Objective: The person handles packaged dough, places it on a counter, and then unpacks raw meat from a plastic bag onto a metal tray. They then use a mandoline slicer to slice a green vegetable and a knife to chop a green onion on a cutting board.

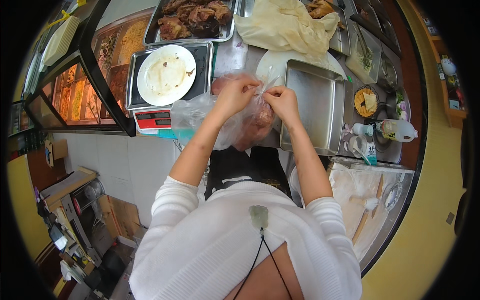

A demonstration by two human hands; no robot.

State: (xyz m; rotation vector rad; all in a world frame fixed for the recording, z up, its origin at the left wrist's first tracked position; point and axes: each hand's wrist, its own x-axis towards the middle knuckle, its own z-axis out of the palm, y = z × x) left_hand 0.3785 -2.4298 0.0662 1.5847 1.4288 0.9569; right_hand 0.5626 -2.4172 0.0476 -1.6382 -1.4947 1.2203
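Clear plastic bags (262,88) with reddish-brown meat (258,123) inside sit in front of me at the counter's edge. My left hand (238,92) pinches the gathered neck of a bag from the left. From the other side, my right hand (281,103) grips the same twisted plastic between thumb and fingers. A looser, cloudy plastic bag (202,118) spreads beneath my left forearm. Whether the neck is knotted is hidden by my fingers. Just right of my right hand lies a rectangular stainless steel tray (313,112) with a bare bottom.
A stained white plate (165,75) rests on a tray over a red digital scale (153,119). Behind are a tray of cooked meat (193,18) and a yellowish cloth (285,26). Bottles (399,129) and a wicker basket (365,101) stand right. A glass food case (90,86) is left.
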